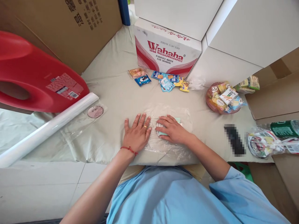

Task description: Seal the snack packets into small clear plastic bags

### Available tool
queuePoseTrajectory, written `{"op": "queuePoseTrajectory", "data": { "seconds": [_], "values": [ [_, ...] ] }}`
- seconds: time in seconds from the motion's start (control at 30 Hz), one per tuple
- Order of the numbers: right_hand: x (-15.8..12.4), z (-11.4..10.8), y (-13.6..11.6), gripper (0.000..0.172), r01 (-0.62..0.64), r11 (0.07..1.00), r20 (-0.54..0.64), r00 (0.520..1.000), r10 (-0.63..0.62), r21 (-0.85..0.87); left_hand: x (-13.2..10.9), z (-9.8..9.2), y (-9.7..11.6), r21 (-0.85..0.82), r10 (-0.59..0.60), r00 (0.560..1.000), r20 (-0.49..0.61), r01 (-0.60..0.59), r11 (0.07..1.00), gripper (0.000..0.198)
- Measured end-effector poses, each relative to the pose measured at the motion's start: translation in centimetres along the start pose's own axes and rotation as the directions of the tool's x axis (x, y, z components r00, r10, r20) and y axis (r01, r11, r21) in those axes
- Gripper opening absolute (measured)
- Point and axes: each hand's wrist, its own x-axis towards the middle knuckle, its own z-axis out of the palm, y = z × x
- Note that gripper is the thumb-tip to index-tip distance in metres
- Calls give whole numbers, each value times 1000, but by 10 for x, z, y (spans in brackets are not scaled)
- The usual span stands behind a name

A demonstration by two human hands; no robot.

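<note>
My left hand (137,133) lies flat with its fingers spread on the cloth-covered table, its fingertips at the left edge of a clear plastic bag (171,113). A red string is round that wrist and a ring is on one finger. My right hand (172,129) rests palm down on top of the bag, fingers stretched out and close together, pressing on a small pale green packet (177,120) that shows under the plastic. Neither hand grips anything.
Several small snack packets (163,81) lie before a Wahaha carton (167,51). A filled round snack bundle (221,98) is at right, a white roll (50,127) and red jug (35,77) at left, more bagged goods (268,143) and a green bottle (285,128) far right.
</note>
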Motion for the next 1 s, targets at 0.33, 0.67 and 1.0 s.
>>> {"op": "queuePoseTrajectory", "data": {
  "seconds": [0.33, 0.67, 1.0],
  "values": [
    [-24, 7, -10, 62, -241, 970, -99, 966, 241, 5, 0, -2, 1, 16, -6, 1000, 16, 6, 1000, 58],
    [-20, 20, -2, 54, -264, 964, -149, 952, 267, 40, 2, -2, 2, 70, -58, 996, 71, 53, 996, 59],
    [-18, 12, -5, 59, -275, 961, -89, 957, 276, 25, 2, 1, -5, 3, -62, 998, 17, 62, 998, 59]
  ]
}}
